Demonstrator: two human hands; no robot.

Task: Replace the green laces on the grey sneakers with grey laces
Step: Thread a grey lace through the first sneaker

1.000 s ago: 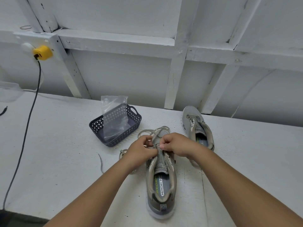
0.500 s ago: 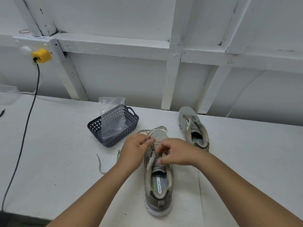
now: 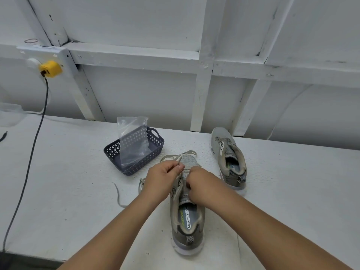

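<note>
Seen from a head-worn camera: near grey sneaker (image 3: pixel 187 223) stood heel-first toward the viewer on the white worktop (image 3: pixel 68 191), insole lettering readable. Worked over its eyelet rows by 2 hands, both curled. Left hand (image 3: pixel 162 177) pinched a pale grey lace (image 3: pixel 176 157) between thumb and forefinger just above the tongue. Right hand (image 3: pixel 202 187) closed over the tongue and eyelets, fingers bent inward; what it held could not be made out. Loops of that lace spread over and beyond the toe, with more lace showing at the left wrist. A separate loose lace end (image 3: pixel 117 195) trailed across the worktop, left of the left forearm.

Second grey sneaker (image 3: pixel 228 158) parked just beside and behind to the right, toe pointed at the wall, apart from the first. No lacing visible in its eyelets.

Dark perforated basket (image 3: pixel 115 150) set left of the toe, near but not touching, with a clear plastic bag (image 3: pixel 133 141) standing up out of it.

Farther left, a dark cable (image 3: pixel 29 164) crossed the worktop up to a yellow plug (image 3: pixel 50 69) on the white framed wall (image 3: pixel 194 106).
</note>
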